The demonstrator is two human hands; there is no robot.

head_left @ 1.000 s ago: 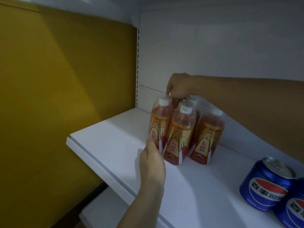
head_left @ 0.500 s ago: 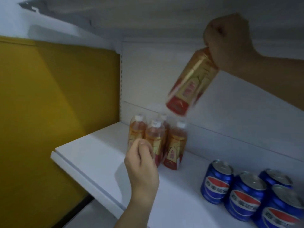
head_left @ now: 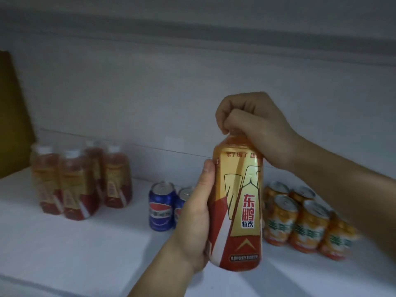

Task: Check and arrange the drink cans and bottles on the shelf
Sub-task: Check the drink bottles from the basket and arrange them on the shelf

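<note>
Both hands hold one gold-and-red bottle (head_left: 237, 209) upright above the white shelf (head_left: 70, 243) in the head view: the left hand (head_left: 196, 219) wraps its lower body, the right hand (head_left: 255, 127) curls over its cap. Left of that bottle stand two blue cans (head_left: 160, 207), farther left four matching bottles (head_left: 81, 181), blurred. Right of it cluster orange cans (head_left: 304, 219).

Yellow side panel (head_left: 15, 116) at far left, pale grey back wall (head_left: 150, 82) behind.
</note>
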